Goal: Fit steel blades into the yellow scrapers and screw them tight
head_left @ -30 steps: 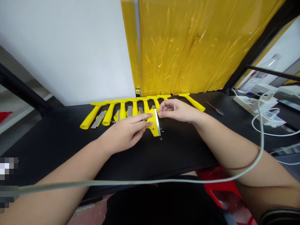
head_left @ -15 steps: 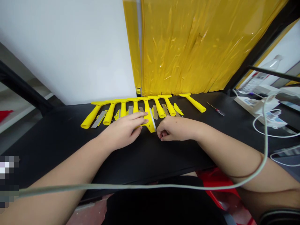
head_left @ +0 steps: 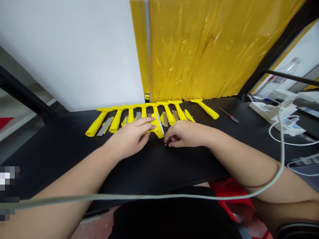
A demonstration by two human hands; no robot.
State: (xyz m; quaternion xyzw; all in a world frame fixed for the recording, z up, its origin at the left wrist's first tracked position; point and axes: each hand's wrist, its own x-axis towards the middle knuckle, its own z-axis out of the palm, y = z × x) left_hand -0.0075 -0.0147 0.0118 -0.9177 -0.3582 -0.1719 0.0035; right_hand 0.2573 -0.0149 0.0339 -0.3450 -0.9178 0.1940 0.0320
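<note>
My left hand (head_left: 136, 134) is closed around a yellow scraper (head_left: 158, 125), whose head with a pale blade edge points to the right. Just right of that head hovers my right hand (head_left: 183, 134), thumb and forefinger bent and a little apart, nothing visible between them. A tiny metal piece, perhaps a nut (head_left: 165, 144), lies on the black tabletop (head_left: 159, 166) by those fingertips. Behind both hands stands a row of several yellow scraper handles (head_left: 116, 122). Metal blades (head_left: 105, 126) lie between the handles, some partly hidden by my left hand.
A screwdriver (head_left: 231, 117) and a separate yellow handle (head_left: 208, 110) lie to the right. Farther right are a white power strip (head_left: 271, 113) and a plastic bottle (head_left: 279, 79). A pale cable (head_left: 159, 197) crosses in front of my forearms. Yellow film (head_left: 211, 49) covers the back.
My right fingers have parted from a closed curl, and the tiny metal piece now shows below them. The scraper in my left hand has shifted slightly up and left.
</note>
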